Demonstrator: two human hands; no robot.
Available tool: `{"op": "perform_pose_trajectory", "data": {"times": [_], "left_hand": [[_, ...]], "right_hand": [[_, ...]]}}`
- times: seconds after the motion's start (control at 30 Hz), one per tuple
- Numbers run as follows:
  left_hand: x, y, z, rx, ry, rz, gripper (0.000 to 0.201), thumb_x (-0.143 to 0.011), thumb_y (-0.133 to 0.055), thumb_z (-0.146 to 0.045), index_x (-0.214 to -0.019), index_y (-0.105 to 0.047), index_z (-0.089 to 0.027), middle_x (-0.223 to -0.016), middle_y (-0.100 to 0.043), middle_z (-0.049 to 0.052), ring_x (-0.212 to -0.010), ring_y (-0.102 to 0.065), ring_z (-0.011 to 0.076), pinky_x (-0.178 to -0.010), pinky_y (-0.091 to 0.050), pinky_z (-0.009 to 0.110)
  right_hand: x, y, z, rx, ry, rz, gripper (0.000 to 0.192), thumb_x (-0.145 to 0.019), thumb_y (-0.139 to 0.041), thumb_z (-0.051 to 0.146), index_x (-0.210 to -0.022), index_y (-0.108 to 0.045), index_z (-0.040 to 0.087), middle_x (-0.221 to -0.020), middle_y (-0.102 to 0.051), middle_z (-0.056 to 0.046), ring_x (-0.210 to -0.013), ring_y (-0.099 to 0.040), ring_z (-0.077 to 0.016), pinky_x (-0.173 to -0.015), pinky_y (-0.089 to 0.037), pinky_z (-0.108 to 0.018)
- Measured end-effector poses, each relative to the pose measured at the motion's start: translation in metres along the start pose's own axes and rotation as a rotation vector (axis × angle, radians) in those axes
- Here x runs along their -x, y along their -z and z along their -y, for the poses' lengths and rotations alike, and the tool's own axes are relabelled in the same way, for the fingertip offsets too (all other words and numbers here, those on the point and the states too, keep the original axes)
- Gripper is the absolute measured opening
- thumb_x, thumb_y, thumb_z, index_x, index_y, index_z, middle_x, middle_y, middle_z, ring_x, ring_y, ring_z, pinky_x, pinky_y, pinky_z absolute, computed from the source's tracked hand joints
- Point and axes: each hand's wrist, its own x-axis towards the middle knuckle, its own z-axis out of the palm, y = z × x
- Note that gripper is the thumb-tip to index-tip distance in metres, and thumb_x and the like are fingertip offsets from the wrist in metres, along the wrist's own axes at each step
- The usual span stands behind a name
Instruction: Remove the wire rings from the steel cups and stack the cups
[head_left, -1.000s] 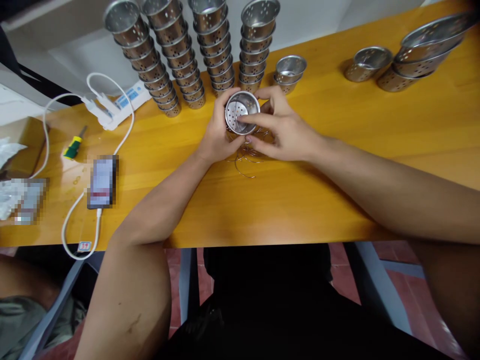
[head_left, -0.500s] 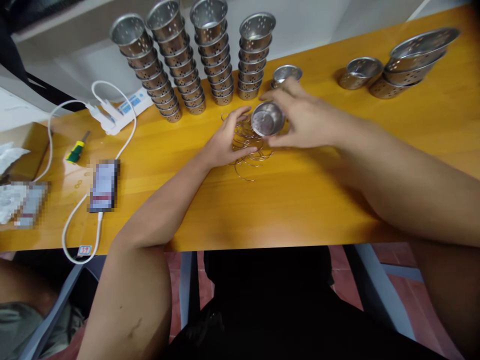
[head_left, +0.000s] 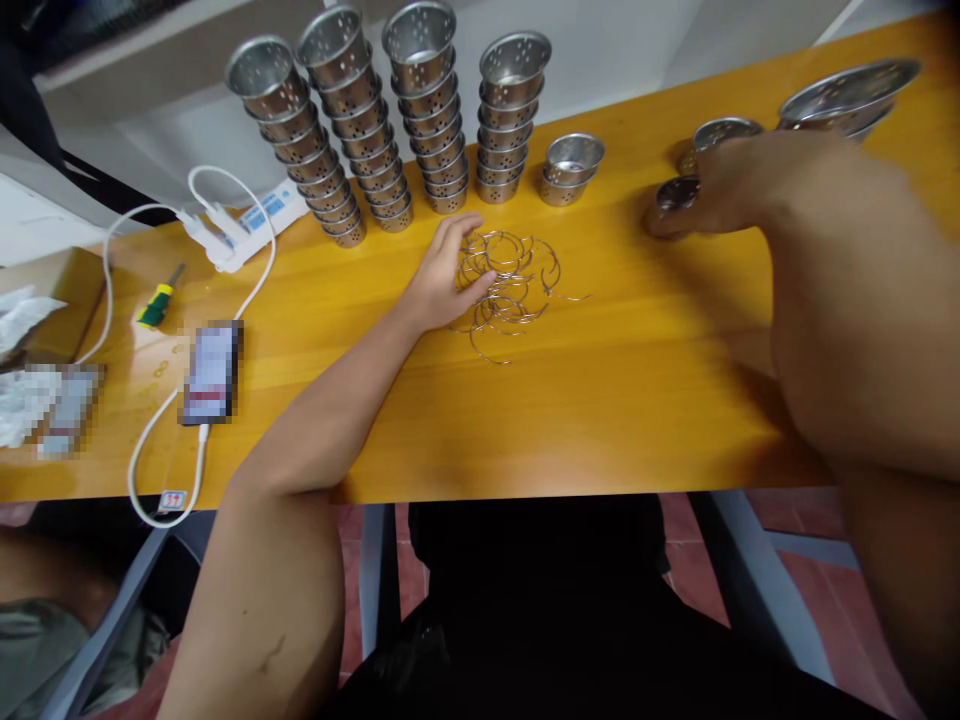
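On the table (head_left: 577,410), left fingers (head_left: 454,234) spread empty beside curled wires (head_left: 510,277), while right fingers (head_left: 712,200) clasp a metal cup (head_left: 676,194).

Sticker (head_left: 173,501) on table edge (head_left: 525,488): 3, 2nd digit unclear.

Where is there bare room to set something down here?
The tabletop is bare between the wires and its near edge, right of the left forearm, and between the wires and the cup at the right hand. Crowded: the back, where four tall cup stacks stand close together, and the left end, around the phone, screwdriver and power strip.
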Motion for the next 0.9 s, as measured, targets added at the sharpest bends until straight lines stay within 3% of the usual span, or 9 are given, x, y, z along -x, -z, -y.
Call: {"op": "perform_pose_trajectory", "data": {"times": [0.07,0.17,0.27,0.37,0.47,0.57,0.7,0.77,0.9], "left_hand": [[0.001,0.002,0.002,-0.005,0.027,-0.004,0.096,-0.120,-0.070,-0.092,-0.188,-0.053,-0.028,-0.193,-0.059,0.025,-0.189,-0.057,0.0448,-0.165,-0.041,0.069],[0.001,0.003,0.001,-0.005,0.050,-0.005,0.094,-0.118,-0.073,-0.093,-0.183,-0.058,-0.027,-0.193,-0.060,0.025,-0.189,-0.058,0.0447,-0.164,-0.041,0.069],[0.001,0.003,-0.001,0.007,0.052,0.002,0.089,-0.119,-0.075,-0.090,-0.181,-0.060,-0.028,-0.194,-0.060,0.024,-0.190,-0.056,0.0440,-0.165,-0.040,0.068],[0.001,0.005,-0.005,0.006,0.064,0.006,0.088,-0.120,-0.072,-0.090,-0.181,-0.060,-0.027,-0.194,-0.060,0.024,-0.190,-0.057,0.0441,-0.164,-0.041,0.067],[0.001,0.007,-0.008,-0.020,0.083,0.016,0.089,-0.119,-0.069,-0.092,-0.181,-0.060,-0.029,-0.194,-0.061,0.023,-0.189,-0.059,0.0443,-0.163,-0.043,0.066],[0.000,0.007,-0.007,-0.030,0.088,0.019,0.087,-0.119,-0.068,-0.092,-0.180,-0.060,-0.030,-0.193,-0.062,0.022,-0.188,-0.060,0.0445,-0.162,-0.046,0.066],[0.000,0.005,-0.003,-0.052,0.094,0.017,0.085,-0.119,-0.070,-0.092,-0.178,-0.061,-0.031,-0.191,-0.063,0.022,-0.187,-0.061,0.0465,-0.162,-0.045,0.071],[0.000,0.004,-0.002,-0.061,0.100,0.013,0.084,-0.120,-0.070,-0.091,-0.178,-0.061,-0.031,-0.190,-0.064,0.022,-0.187,-0.061,0.0470,-0.162,-0.045,0.072],[0.002,0.006,-0.001,-0.064,0.096,0.011,0.082,-0.121,-0.069,-0.089,-0.179,-0.061,-0.031,-0.190,-0.064,0.021,-0.187,-0.062,0.0451,-0.163,-0.044,0.070]], "right_hand": [[0.021,0.012,0.021,0.020,-0.090,0.055,0.077,-0.127,-0.097,0.048,-0.184,-0.075,0.002,-0.176,-0.075,-0.042,-0.167,-0.076,-0.0625,-0.126,-0.067,-0.069],[0.044,0.019,0.040,-0.020,-0.054,-0.074,0.078,-0.129,-0.095,0.049,-0.184,-0.074,-0.003,-0.183,-0.066,-0.046,-0.182,-0.062,-0.0612,-0.142,-0.059,-0.067],[0.041,0.013,0.041,-0.197,0.122,-0.108,0.064,-0.132,-0.091,0.042,-0.180,-0.078,0.003,-0.171,-0.077,-0.040,-0.169,-0.075,-0.0505,-0.140,-0.061,-0.057],[0.019,-0.001,0.033,-0.276,0.274,0.010,0.047,-0.130,-0.092,0.041,-0.167,-0.087,0.011,-0.145,-0.091,-0.028,-0.135,-0.089,-0.0404,-0.120,-0.068,-0.052],[-0.001,-0.019,0.026,-0.157,0.209,-0.007,0.050,-0.125,-0.095,0.046,-0.161,-0.089,0.011,-0.140,-0.092,-0.027,-0.134,-0.089,-0.0491,-0.117,-0.072,-0.060],[-0.009,-0.039,0.027,-0.201,0.213,-0.145,0.060,-0.123,-0.093,0.045,-0.171,-0.084,0.010,-0.156,-0.087,-0.031,-0.151,-0.085,-0.0562,-0.131,-0.070,-0.069],[-0.016,-0.062,0.041,-0.427,0.413,-0.314,0.086,-0.119,-0.086,0.031,-0.198,-0.059,0.013,-0.200,-0.053,-0.031,-0.174,-0.072,-0.0484,-0.150,-0.059,-0.059],[-0.022,-0.068,0.049,-0.451,0.422,-0.320,0.074,-0.122,-0.076,0.027,-0.194,-0.061,0.014,-0.201,-0.052,-0.029,-0.175,-0.071,-0.0463,-0.152,-0.056,-0.058],[-0.035,-0.071,0.052,-0.454,0.344,-0.364,0.038,-0.125,-0.071,0.024,-0.161,-0.083,0.017,-0.170,-0.078,-0.028,-0.158,-0.078,-0.0446,-0.142,-0.062,-0.059]]}}
